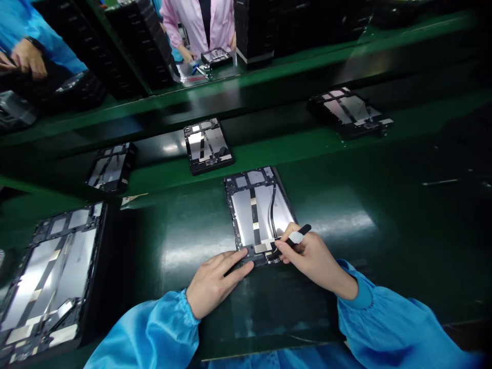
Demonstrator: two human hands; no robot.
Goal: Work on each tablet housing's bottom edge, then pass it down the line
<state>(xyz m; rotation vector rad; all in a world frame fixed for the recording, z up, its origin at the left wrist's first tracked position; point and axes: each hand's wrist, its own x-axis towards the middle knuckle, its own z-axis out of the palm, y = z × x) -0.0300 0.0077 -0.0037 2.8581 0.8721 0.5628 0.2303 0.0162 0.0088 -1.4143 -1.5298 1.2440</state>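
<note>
An opened tablet housing lies on the green work surface in front of me, its silver inner plate and flat ribbon cables exposed. My right hand grips black tweezers with a white wrap around them. Their tips point down at the tablet's lower right end, near a black cable; the fingers partly hide the contact point. Resting at the lower left corner of the tablet, my left hand has its fingers stretched out, with fingertips touching the frame. Nothing is held in it.
A stack topped by another opened tablet stands at the left. Further tablets lie beyond: one at left, one in the middle, one at right. Past a raised green ledge, tall black stacks stand before two people.
</note>
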